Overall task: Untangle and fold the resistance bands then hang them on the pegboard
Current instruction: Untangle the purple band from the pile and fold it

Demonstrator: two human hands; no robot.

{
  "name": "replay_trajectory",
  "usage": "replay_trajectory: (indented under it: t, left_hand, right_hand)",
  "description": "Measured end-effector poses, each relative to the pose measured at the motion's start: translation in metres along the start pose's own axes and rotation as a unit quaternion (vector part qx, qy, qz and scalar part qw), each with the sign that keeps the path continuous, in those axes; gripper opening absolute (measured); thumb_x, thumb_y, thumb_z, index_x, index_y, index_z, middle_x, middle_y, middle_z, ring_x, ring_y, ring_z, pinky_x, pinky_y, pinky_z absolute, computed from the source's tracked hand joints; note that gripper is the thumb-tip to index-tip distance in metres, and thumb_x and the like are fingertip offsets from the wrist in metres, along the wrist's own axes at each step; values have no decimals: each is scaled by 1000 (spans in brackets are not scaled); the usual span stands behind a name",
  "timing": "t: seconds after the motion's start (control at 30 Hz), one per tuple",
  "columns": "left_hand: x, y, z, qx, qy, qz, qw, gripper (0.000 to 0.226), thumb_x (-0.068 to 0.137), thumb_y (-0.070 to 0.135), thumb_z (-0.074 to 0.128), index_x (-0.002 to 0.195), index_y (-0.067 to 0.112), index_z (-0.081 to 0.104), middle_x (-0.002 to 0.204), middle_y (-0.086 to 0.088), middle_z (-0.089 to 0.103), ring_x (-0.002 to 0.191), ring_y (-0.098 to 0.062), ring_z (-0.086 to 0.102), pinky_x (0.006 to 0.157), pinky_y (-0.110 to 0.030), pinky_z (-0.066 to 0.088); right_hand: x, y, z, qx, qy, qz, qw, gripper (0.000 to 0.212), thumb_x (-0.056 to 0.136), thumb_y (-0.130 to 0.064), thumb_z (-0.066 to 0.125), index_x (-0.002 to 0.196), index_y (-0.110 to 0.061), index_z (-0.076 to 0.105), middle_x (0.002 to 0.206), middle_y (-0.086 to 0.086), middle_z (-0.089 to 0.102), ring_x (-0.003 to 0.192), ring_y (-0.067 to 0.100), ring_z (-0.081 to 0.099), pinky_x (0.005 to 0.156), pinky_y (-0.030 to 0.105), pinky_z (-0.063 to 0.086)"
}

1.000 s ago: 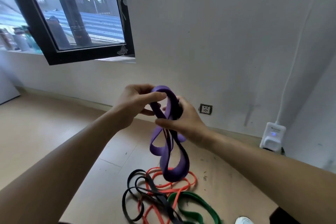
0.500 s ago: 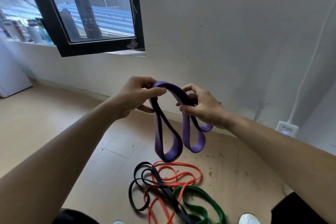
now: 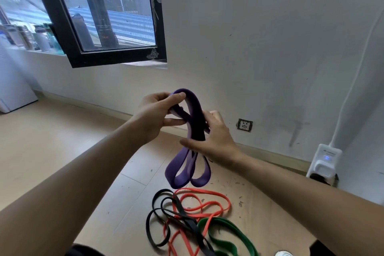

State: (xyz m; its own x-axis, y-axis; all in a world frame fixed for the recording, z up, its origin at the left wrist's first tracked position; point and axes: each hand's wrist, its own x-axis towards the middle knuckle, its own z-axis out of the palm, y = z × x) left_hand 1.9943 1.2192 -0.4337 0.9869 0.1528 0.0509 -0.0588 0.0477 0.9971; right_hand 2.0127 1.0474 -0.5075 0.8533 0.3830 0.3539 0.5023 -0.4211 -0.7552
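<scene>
A wide purple resistance band (image 3: 182,170) hangs doubled over in front of me, its loops dangling above the floor. My left hand (image 3: 155,114) pinches the top bend of the band between thumb and fingers. My right hand (image 3: 212,137) wraps around the gathered strands just below that bend. On the floor beneath lie a black band (image 3: 160,214), an orange band (image 3: 207,199) and a green band (image 3: 226,235), tangled together. No pegboard is in view.
A white wall with a socket (image 3: 245,125) stands ahead. A black-framed window (image 3: 68,48) is at the upper left. A white plugged-in device (image 3: 326,162) with a cable sits at the right wall. A white appliance (image 3: 12,89) stands far left. A white shoe tip (image 3: 284,253) shows below.
My right hand has slid back toward my left hand and gathered the purple strands together; half a second ago the hands were apart with two separate loops hanging.
</scene>
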Motion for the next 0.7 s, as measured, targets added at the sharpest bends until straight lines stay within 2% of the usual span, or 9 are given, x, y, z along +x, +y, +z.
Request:
replay_trajectory:
  t: [0.07, 0.13, 0.2, 0.3, 0.37, 0.43, 0.5, 0.6, 0.7]
  left_hand:
    - [-1, -1, 5, -25, 12, -5, 1000, 25, 94, 19, 71, 107, -1, 66, 74, -7, 61, 70, -19, 72, 70, -41, 63]
    - [-1, -1, 9, -43, 19, -10, 999, 26, 94, 19, 71, 108, -2, 65, 74, -8, 60, 69, -19, 72, 71, -41, 63]
    - [-2, 0, 13, -65, 22, -15, 998, 28, 94, 20, 71, 109, -3, 65, 74, -9, 60, 69, -21, 72, 73, -42, 64]
    - [-2, 3, 17, -95, 32, -20, 995, 26, 93, 20, 71, 106, -2, 66, 80, -9, 61, 68, -19, 73, 76, -45, 64]
    - [-2, 3, 16, -98, 33, -21, 994, 30, 93, 20, 71, 110, -3, 66, 84, -10, 61, 68, -18, 73, 77, -47, 64]
    - [-1, -2, 11, -94, 36, -28, 995, 36, 93, 21, 72, 115, -7, 65, 86, -11, 60, 70, -20, 73, 76, -47, 63]
    - [1, -14, 4, -88, 31, -41, 995, 41, 92, 21, 73, 117, -10, 64, 88, -11, 58, 74, -21, 73, 76, -46, 63]
    - [6, -38, -4, -76, 23, -67, 995, 37, 94, 19, 70, 115, -11, 64, 90, -12, 54, 80, -26, 68, 76, -43, 63]
    - [18, -65, -10, -56, 2, -103, 993, 27, 96, 15, 67, 110, -8, 65, 94, -15, 57, 78, -27, 72, 74, -39, 64]
  right_hand:
    - [-4, 1, 10, -63, 61, -4, 996, 85, 67, -66, 78, 138, -33, 45, 121, -9, 49, 112, 14, 51, 100, 46, 45]
    - [-8, 2, 18, -98, 128, -4, 987, 94, 71, -65, 79, 147, -27, 39, 132, -7, 51, 119, 14, 48, 102, 43, 40]
    - [-12, 4, 22, -124, 178, -9, 976, 94, 74, -61, 79, 149, -24, 36, 136, -5, 53, 121, 15, 47, 103, 40, 36]
    - [-12, 16, 25, -161, 215, -36, 963, 84, 76, -45, 80, 146, -23, 38, 123, -5, 59, 111, 16, 51, 98, 35, 31]
    - [-13, 24, 21, -136, 197, -54, 969, 75, 79, -34, 80, 142, -22, 40, 116, -5, 61, 105, 15, 56, 99, 30, 32]
    - [-12, 35, 8, -89, 145, -77, 982, 68, 81, -25, 81, 138, -17, 46, 114, -2, 61, 99, 14, 60, 93, 28, 49]
    - [-10, 48, -8, -85, 96, -94, 987, 63, 80, -22, 84, 134, -14, 53, 115, 0, 60, 98, 14, 62, 89, 30, 58]
    - [-11, 74, -26, -107, 23, -105, 988, 63, 79, -21, 85, 135, -16, 56, 117, -2, 64, 105, 11, 64, 94, 31, 57]
    - [-17, 103, -33, -131, -33, -101, 986, 59, 81, -17, 82, 135, -17, 58, 121, -4, 68, 109, 7, 64, 94, 27, 56]
